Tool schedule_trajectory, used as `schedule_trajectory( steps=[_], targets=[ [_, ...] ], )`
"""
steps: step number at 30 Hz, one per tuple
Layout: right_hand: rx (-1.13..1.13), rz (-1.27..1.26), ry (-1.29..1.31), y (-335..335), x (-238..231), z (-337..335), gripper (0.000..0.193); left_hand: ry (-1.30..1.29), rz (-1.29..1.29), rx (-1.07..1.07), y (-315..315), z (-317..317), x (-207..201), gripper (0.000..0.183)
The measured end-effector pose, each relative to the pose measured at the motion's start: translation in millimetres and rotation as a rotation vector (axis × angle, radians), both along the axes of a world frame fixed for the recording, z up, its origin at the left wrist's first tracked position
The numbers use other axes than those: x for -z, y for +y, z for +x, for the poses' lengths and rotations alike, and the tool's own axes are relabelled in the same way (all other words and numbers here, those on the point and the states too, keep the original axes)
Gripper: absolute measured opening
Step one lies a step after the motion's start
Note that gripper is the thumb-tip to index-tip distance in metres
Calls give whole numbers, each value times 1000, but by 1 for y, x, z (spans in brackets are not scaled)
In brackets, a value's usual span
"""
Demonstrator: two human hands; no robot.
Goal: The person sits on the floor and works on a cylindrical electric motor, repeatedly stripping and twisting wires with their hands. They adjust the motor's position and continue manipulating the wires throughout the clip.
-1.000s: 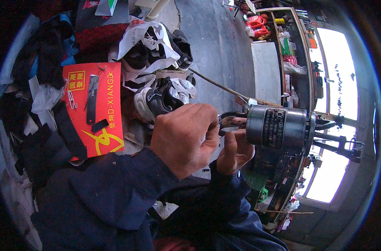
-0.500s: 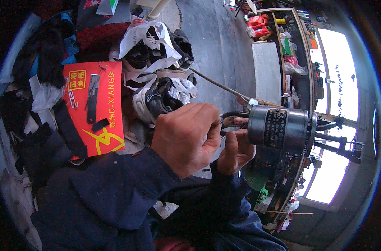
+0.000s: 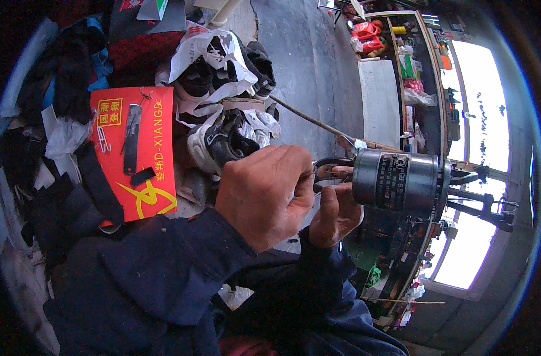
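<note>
My left hand (image 3: pixel 264 196) is closed in a fist in the middle of the view, its curled fingers hiding whatever they hold. Just right of it, lower, my right hand (image 3: pixel 336 216) is partly opened, with thumb raised and fingers apart. Those fingers reach behind a dark curved metal bar (image 3: pixel 333 161) that sticks out of a machine. This machine's black metal cylinder (image 3: pixel 395 181) bears a label plate and lies sideways close to my right fingertips. Metal rods (image 3: pixel 475 204) extend from its far right end. Whether the right fingers touch the bar, I cannot tell.
To the left lies a red printed sheet (image 3: pixel 154 113) with a black strip (image 3: pixel 132 133) on it. Shoes (image 3: pixel 226 142) and white plastic bags (image 3: pixel 241 74) sit beyond my left hand. A thin stick (image 3: pixel 312 121) slants towards the machine. Cluttered shelves (image 3: pixel 401 35) stand at right.
</note>
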State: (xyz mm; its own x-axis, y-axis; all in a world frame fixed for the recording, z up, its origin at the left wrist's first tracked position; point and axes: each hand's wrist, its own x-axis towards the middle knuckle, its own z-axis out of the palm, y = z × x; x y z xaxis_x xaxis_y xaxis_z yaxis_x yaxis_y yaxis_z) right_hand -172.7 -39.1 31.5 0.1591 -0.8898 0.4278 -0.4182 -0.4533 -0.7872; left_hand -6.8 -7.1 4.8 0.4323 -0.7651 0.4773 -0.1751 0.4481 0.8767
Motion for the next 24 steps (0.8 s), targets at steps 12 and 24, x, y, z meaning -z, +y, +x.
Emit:
schedule_trajectory(
  steps=[12, 24],
  targets=[
    [27, -33, 108, -1, -3, 0, 7, 14, -12, 6, 0, 0, 1, 19],
    [-8, -31, 28, -1, -1, -1, 9, -5, -19, 5, 0, 0, 1, 19]
  ],
)
